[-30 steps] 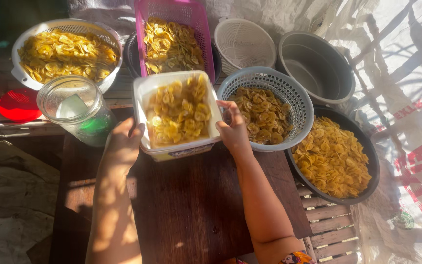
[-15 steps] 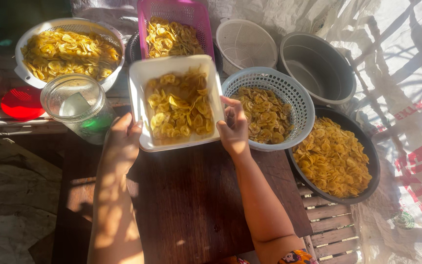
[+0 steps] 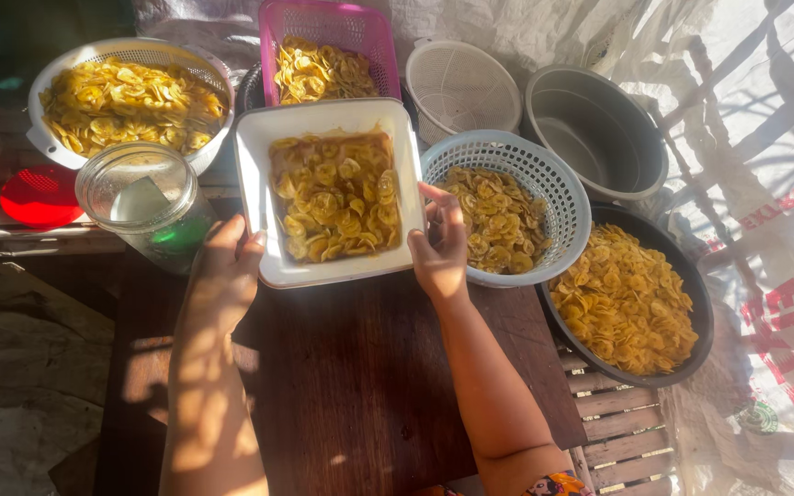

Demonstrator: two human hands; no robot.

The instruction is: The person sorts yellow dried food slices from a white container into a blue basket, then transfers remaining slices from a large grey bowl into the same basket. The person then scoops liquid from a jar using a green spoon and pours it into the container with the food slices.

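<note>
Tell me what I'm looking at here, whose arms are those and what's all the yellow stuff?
There is no machine here. The picture comes from a small camera on a person's head, looking down, so the two arms are that person's own. The left hand and the right hand grip opposite sides of a white square container filled with yellow fried chips. It is above a dark wooden table. Around it are more chips: in a white colander, a pink basket, a pale blue basket and a dark round pan. An empty white basket and an empty grey basin sit behind. A glass jar and a red lid are on the left.
</note>
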